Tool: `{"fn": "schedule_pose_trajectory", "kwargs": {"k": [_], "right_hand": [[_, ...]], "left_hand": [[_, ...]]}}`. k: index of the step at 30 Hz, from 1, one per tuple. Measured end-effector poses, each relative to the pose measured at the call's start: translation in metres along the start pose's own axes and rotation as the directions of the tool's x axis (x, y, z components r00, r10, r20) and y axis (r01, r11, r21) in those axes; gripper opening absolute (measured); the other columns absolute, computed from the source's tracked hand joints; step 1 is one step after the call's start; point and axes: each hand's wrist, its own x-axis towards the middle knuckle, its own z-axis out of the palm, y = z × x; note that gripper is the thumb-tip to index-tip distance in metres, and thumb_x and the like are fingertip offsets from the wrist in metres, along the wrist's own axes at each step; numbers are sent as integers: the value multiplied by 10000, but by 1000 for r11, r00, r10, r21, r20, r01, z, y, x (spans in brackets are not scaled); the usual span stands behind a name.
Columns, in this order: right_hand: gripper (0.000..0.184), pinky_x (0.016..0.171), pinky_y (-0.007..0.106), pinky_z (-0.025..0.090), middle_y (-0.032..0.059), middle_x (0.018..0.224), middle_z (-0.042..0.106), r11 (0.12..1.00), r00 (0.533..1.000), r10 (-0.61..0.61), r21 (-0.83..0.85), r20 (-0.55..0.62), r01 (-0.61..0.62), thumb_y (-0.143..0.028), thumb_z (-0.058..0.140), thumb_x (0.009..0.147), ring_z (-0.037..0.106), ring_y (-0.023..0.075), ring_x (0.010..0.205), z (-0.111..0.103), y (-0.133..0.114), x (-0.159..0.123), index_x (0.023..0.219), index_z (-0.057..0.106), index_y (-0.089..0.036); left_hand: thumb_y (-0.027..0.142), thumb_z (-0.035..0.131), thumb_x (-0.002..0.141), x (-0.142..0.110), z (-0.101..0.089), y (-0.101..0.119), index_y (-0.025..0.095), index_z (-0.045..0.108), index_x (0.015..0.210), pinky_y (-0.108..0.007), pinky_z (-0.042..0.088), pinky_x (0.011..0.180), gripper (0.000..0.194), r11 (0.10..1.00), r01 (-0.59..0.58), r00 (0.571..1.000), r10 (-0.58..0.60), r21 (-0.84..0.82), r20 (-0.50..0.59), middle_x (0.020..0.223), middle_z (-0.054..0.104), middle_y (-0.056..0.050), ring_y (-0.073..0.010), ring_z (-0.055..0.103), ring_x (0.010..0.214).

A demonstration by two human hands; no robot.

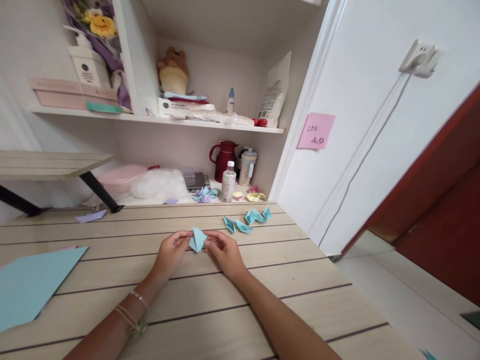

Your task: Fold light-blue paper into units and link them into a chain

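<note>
A small piece of folded light blue paper (197, 239) is held between both hands just over the table. My left hand (171, 253) pinches its left side between thumb and fingers. On the other side, my right hand (226, 252) grips the right corner the same way. The paper shows a pointed, diamond-like outline with a crease down it. Several folded blue paper boats stand beyond my right hand, among them a boat (244, 227) lying nearest to it.
Blue paper sheets (37, 280) lie at the left of the slatted table (210, 310). A purple paper piece (90, 216) rests by the riser's black leg (101, 191). Behind stand a bottle (228, 184), a red jug (224, 160) and several colored paper foldings (205, 194).
</note>
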Motion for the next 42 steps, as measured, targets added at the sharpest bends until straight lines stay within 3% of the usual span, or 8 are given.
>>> {"fn": "schedule_pose_trajectory", "kwargs": {"k": [4, 11, 14, 19, 23, 32, 38, 42], "right_hand": [[296, 614, 271, 505, 41, 876, 650, 992, 999, -43, -123, -33, 38, -343, 579, 744, 595, 150, 671, 0, -3, -1, 1006, 630, -217], [258, 552, 254, 501, -46, 544, 529, 991, 990, 51, 126, -134, -34, -332, 608, 708, 547, 120, 523, 0, -5, 0, 927, 593, -197], [177, 598, 275, 499, -11, 595, 583, 992, 993, 57, 122, -102, -44, -307, 602, 704, 579, 140, 575, -2, -4, 1, 829, 622, -184], [252, 694, 320, 490, 43, 785, 663, 991, 998, 49, 125, -44, -43, -280, 625, 679, 616, 178, 714, -4, -3, 0, 911, 653, -186], [261, 688, 298, 482, 43, 771, 673, 988, 998, 66, 140, -12, -64, -316, 672, 656, 616, 174, 729, -4, -4, -1, 880, 670, -182], [239, 652, 286, 479, 39, 701, 676, 988, 994, 86, 133, -72, -76, -396, 673, 654, 603, 167, 671, -4, -6, 0, 716, 679, -166], [324, 671, 309, 491, 33, 703, 678, 981, 994, 106, 167, -9, -103, -332, 766, 542, 616, 181, 671, -2, -5, -1, 809, 673, -174], [304, 673, 314, 489, 41, 722, 672, 984, 994, 93, 156, -51, -84, -392, 706, 613, 613, 186, 688, -3, -4, 0, 823, 672, -174]], "left_hand": [[274, 676, 614, -3, -1, 3, 116, 663, 834, -324, 511, 753, 271, 999, 40, 997, -38, -23, 64, 762, 713, -79, -213, 660, 739], [222, 741, 553, -10, 1, 13, 115, 663, 890, -354, 475, 845, 361, 998, 63, 971, -54, -32, 231, 922, 700, -118, -244, 634, 891], [243, 764, 526, -9, 3, 14, 120, 667, 848, -351, 486, 832, 359, 998, 53, 985, -50, -14, 167, 874, 712, -108, -239, 646, 856], [318, 759, 540, -7, 4, 12, 105, 667, 783, -362, 522, 773, 336, 993, 74, 994, -65, -88, 93, 776, 720, -98, -221, 668, 722], [368, 751, 536, -6, 4, 11, 105, 650, 675, -365, 537, 750, 315, 986, 63, 998, -59, -151, 30, 761, 715, -86, -220, 666, 710], [351, 725, 578, -8, 3, 10, 124, 676, 650, -295, 538, 683, 244, 1000, 18, 998, -18, -14, 58, 682, 710, -62, -195, 654, 666], [384, 728, 561, -9, 5, 14, 117, 675, 679, -314, 543, 685, 297, 998, 30, 999, -29, -55, 26, 749, 719, -81, -200, 658, 663], [365, 756, 517, -10, 6, 15, 111, 684, 768, -341, 535, 714, 364, 998, 41, 996, -37, -48, 83, 764, 721, -88, -217, 663, 685]]}}
